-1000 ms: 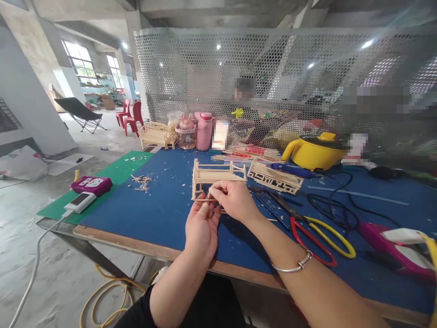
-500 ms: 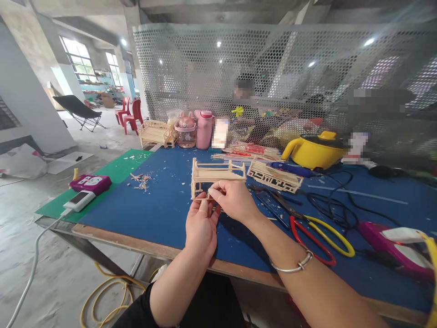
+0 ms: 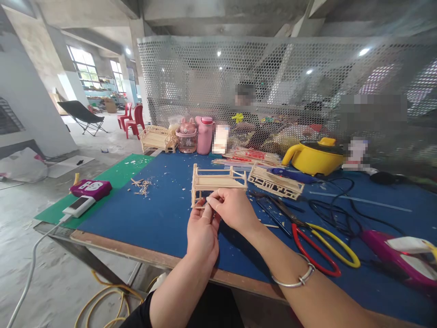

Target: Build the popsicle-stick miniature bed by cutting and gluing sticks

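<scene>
A small bed frame built of thin wooden sticks (image 3: 218, 181) stands on the blue mat (image 3: 160, 209). Just in front of it, my left hand (image 3: 202, 231) and my right hand (image 3: 234, 208) meet over a thin wooden stick (image 3: 200, 207). Both hands pinch this stick, which lies level against the frame's near legs. My right wrist wears a silver bangle (image 3: 294, 279). My fingers hide most of the stick.
A flat lattice panel of sticks (image 3: 276, 181) lies right of the frame. Red-and-yellow-handled cutters (image 3: 324, 250), black cables and a pink tool (image 3: 399, 250) lie at the right. A yellow pot (image 3: 314, 157), pink bottles (image 3: 204, 132) and another person behind the mesh screen are at the back.
The view has shifted slightly downward. My hands keep holding the stick at the frame's front, with only small finger movement.
</scene>
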